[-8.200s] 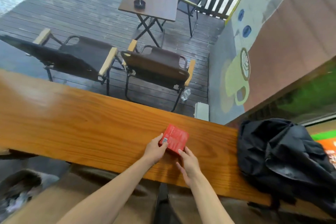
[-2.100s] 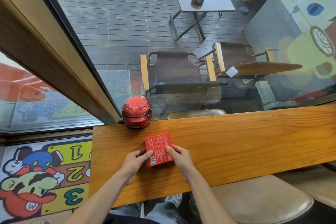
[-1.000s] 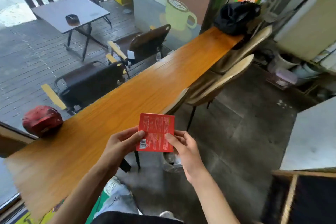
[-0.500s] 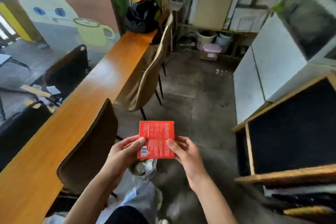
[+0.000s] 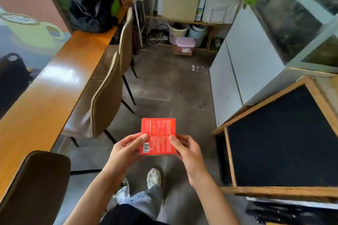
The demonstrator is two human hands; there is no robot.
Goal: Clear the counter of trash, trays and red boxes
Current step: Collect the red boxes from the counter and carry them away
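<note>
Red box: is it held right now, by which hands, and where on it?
Yes. The red box is held by both hands at its lower side edges: left hand on the left edge, right hand on the right.

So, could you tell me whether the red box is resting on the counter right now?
No, both hands, left hand and right hand, hold the red box over the floor, clear of the counter.
</note>
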